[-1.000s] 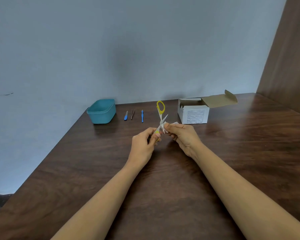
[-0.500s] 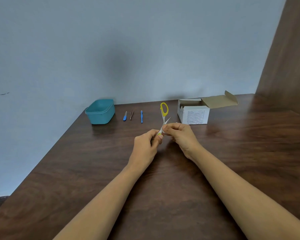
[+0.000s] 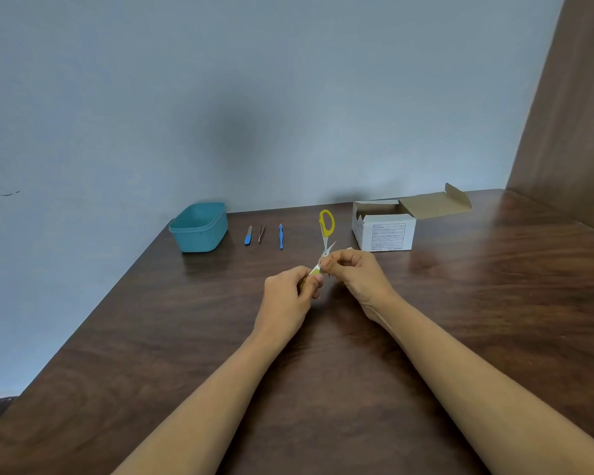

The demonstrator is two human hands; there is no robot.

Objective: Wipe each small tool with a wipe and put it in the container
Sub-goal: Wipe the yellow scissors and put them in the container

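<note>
A person's left hand [image 3: 288, 298] grips one handle of a pair of yellow-handled scissors [image 3: 325, 242], held open above the wooden table [image 3: 494, 286], to the right of the teal container [image 3: 199, 236] and nearer the camera. The right hand [image 3: 359, 277] is curled around a blade, pinching a white wipe [image 3: 348, 249] that is mostly hidden by the fingers. Three small tools lie in a row just right of the container: a blue file [image 3: 248, 236], tweezers [image 3: 261, 232] and a slim blue tool [image 3: 281, 236]. Farther right of the container stands an open cardboard box [image 3: 388, 234], its flap turned back.
</note>
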